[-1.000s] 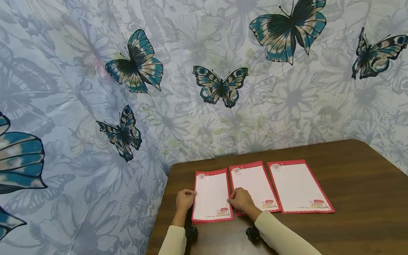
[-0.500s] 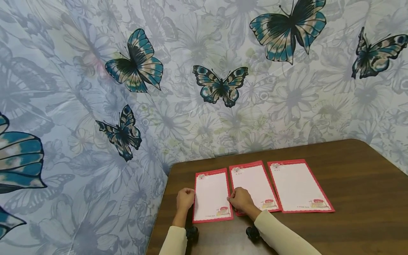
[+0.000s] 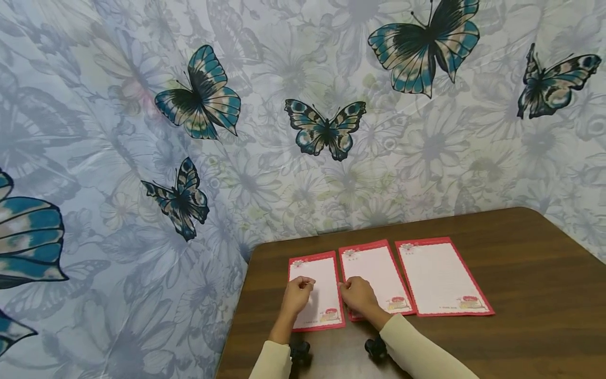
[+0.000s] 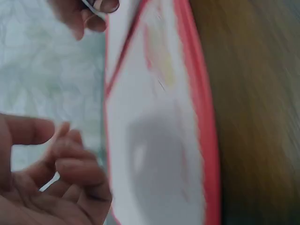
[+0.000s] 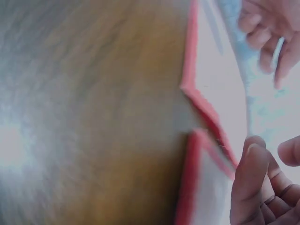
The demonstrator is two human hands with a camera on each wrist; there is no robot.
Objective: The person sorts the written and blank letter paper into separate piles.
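Note:
Three red-bordered white paper stacks lie side by side, each with a small printed picture near its lower right corner. My left hand (image 3: pixel 297 295) is over the left stack (image 3: pixel 324 273), casting a shadow on it. The fingers are loosely bent, with the thumb (image 4: pixel 35 130) apart from them and nothing held. My right hand (image 3: pixel 359 297) is above the lower left part of the middle stack (image 3: pixel 371 266), fingertips near the left stack's right edge. In the right wrist view a gap shows between its thumb and fingers (image 5: pixel 251 173), holding nothing.
The right stack (image 3: pixel 440 276) lies beside the middle one. All rest on a brown wooden table (image 3: pixel 535 284) against a wall covering (image 3: pixel 265 63) with flowers and blue butterflies. A black wrist device (image 3: pixel 376 348) sits below my right wrist; another (image 3: pixel 300 351) is at my left.
My left hand has left the left stack's left edge and moved right, over the paper. The stack's offset lower edges have come into line. My right hand has barely moved.

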